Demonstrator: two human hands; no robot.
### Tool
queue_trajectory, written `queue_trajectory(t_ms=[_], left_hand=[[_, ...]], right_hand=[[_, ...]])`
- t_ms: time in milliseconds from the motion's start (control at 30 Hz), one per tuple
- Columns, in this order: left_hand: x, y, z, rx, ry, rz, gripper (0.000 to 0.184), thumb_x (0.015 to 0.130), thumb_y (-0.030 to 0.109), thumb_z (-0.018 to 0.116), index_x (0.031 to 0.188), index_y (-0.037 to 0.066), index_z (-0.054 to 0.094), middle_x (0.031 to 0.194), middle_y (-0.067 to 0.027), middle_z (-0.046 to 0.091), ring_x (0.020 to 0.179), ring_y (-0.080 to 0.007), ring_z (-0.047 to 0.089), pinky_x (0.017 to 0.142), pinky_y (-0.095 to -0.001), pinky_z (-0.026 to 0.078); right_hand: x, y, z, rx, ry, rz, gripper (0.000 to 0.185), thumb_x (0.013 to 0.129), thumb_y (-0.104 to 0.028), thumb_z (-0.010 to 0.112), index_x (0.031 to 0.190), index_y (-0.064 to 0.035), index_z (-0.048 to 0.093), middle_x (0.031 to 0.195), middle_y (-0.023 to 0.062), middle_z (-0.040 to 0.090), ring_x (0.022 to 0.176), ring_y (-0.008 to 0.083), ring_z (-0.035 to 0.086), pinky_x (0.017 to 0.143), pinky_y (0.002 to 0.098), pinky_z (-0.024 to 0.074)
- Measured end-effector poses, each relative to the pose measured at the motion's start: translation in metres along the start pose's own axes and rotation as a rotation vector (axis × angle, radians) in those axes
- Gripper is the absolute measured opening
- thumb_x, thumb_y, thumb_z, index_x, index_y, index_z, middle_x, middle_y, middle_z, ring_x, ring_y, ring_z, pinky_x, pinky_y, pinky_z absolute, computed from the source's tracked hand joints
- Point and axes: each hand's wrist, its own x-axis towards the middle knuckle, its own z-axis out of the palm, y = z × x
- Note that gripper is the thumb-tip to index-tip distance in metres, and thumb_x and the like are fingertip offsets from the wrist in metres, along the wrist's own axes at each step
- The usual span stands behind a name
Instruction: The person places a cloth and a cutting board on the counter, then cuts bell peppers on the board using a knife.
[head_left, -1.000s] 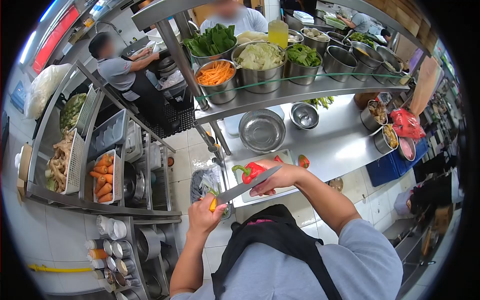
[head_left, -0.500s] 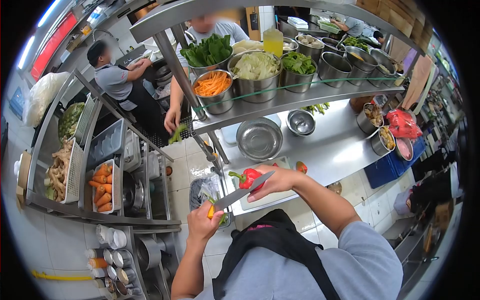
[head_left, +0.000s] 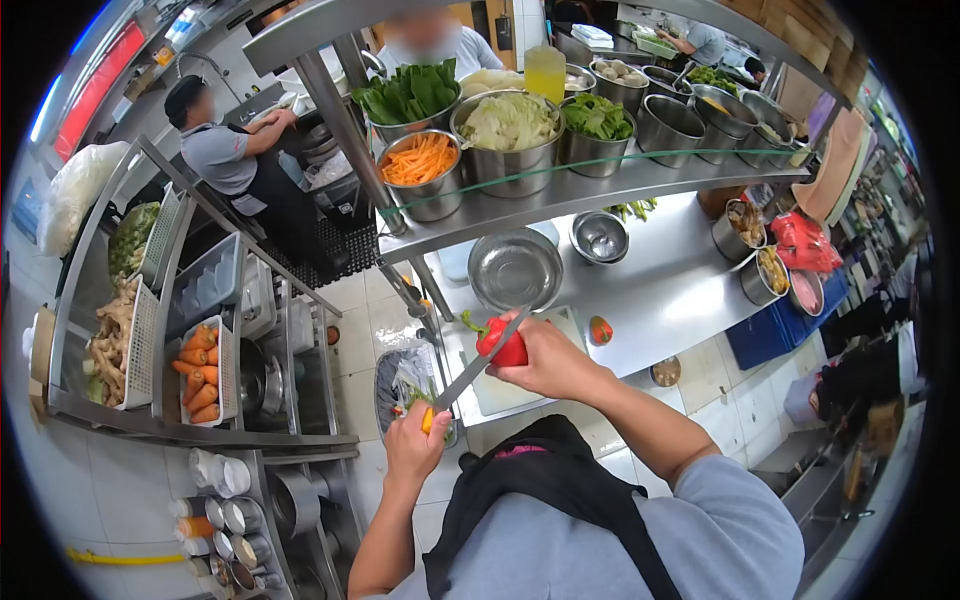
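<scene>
My left hand (head_left: 413, 445) is closed around the yellow handle of a knife (head_left: 462, 382). Its long blade slants up and to the right across a red bell pepper (head_left: 508, 345), against the near side as I see it. My right hand (head_left: 550, 362) grips that pepper from the right, with the green stem pointing left. Both are held above a white cutting board (head_left: 545, 393) on the steel counter. A small red pepper piece (head_left: 600, 330) lies right of the board. Beyond it stands a wide metal bowl (head_left: 515, 270).
An overhead shelf (head_left: 600, 195) carries shredded carrot (head_left: 420, 160), lettuce (head_left: 507, 122) and several metal pots. Below left is a lined bin (head_left: 400, 385). A side rack (head_left: 120, 425) holds carrots (head_left: 203, 372) and ginger (head_left: 118, 345). One co-worker (head_left: 225, 160) stands at a sink; another (head_left: 440, 50) is behind the shelf.
The knife and pepper have shifted slightly, and the blade now points up more steeply. The co-worker's hand holding something green beside the shelf is out of view.
</scene>
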Motion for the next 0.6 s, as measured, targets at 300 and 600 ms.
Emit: queue_trajectory(t_ms=[300, 600], left_hand=[[-0.048, -0.102, 0.103, -0.073, -0.22, -0.453, 0.064, 0.107, 0.058, 0.05, 0.096, -0.003, 0.062, 0.091, -0.0321, 0.067, 0.094, -0.0525, 0.066, 0.085, -0.056, 0.049], [0.043, -0.113, 0.26, -0.787, -0.209, -0.58, 0.03, 0.092, 0.008, 0.07, 0.12, -0.002, 0.062, 0.089, -0.0124, 0.07, 0.075, -0.0236, 0.071, 0.067, -0.0376, 0.057]], right_hand=[[-0.036, 0.066, -0.015, 0.004, 0.158, 0.434, 0.064, 0.083, -0.029, 0.088, 0.13, -0.0029, 0.055, 0.118, 0.0213, 0.069, 0.107, 0.0385, 0.07, 0.092, 0.0449, 0.0549], [-0.035, 0.07, -0.001, 0.098, 0.15, 0.299, 0.059, 0.082, -0.025, 0.088, 0.127, -0.004, 0.057, 0.115, 0.0193, 0.069, 0.106, 0.0367, 0.07, 0.091, 0.0426, 0.0548]])
